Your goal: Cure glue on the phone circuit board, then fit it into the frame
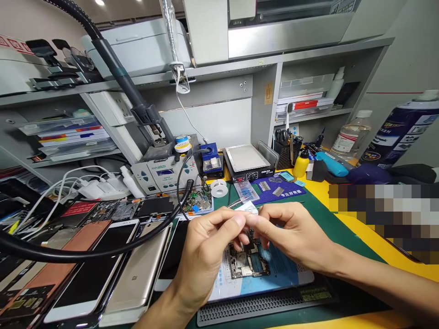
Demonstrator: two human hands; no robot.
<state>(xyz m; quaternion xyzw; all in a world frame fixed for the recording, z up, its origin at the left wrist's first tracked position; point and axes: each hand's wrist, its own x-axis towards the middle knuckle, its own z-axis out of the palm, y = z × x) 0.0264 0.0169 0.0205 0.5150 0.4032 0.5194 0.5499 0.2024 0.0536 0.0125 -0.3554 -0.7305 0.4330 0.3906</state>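
Observation:
My left hand (206,246) and my right hand (291,235) meet above a phone circuit board (247,261) that lies on a blue and white sheet (284,274). Both hands pinch a small white piece (247,208) between thumb and fingertips; I cannot make out what it is. A thin metal tool (236,202), perhaps tweezers, pokes out to the left of the fingertips. The board lies directly under the fingers and is partly hidden by them.
Several phones and opened phone bodies (103,269) lie at the left. A black hose (85,253) crosses over them. A soldering station (164,173), a hot plate (247,162), a tape roll (219,188), a yellow bottle (301,163) and a spray can (401,132) stand behind.

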